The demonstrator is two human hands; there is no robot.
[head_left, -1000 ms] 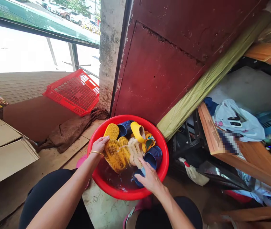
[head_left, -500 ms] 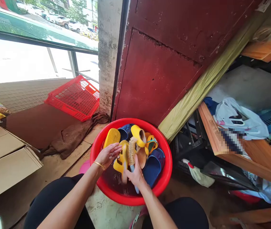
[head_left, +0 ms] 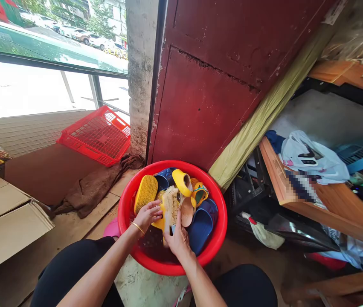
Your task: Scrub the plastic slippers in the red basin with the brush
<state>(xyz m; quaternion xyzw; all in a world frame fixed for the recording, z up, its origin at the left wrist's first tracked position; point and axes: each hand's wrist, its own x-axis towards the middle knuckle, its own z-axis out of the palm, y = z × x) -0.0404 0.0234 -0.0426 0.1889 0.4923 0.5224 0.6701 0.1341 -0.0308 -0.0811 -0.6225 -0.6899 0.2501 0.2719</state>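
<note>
A cardboard box point(head_left: 5, 221) lay at far left with its flaps open. To its right, a red plastic crate point(head_left: 94, 136) rested tilted near the foot of a concrete pillar point(head_left: 140, 85), and a brown cloth point(head_left: 94, 189) lay bunched on the floor beside the crate. A pink object point(head_left: 111, 229), type not determinable, sat against the outside of a red plastic basin point(head_left: 124, 221). The basin stood on the floor and contained dark water point(head_left: 152, 244) and footwear.

A yellow slipper point(head_left: 146, 192) lay against the basin's left wall. The left hand point(head_left: 147, 217), wearing a gold bangle point(head_left: 137, 228), was partly closed on a second yellow slipper point(head_left: 157, 223), pressing it against a bristle brush point(head_left: 171, 205). The right hand point(head_left: 176, 238) was closed around the lower part of the brush, directly beside the left hand. A yellow clog point(head_left: 181, 181) and navy slippers point(head_left: 199, 230) lay to the right in the basin.

Further right stood a dark red metal door point(head_left: 207, 106), then a wooden shelf point(head_left: 283, 183) bearing a white plastic bag point(head_left: 312, 157).
</note>
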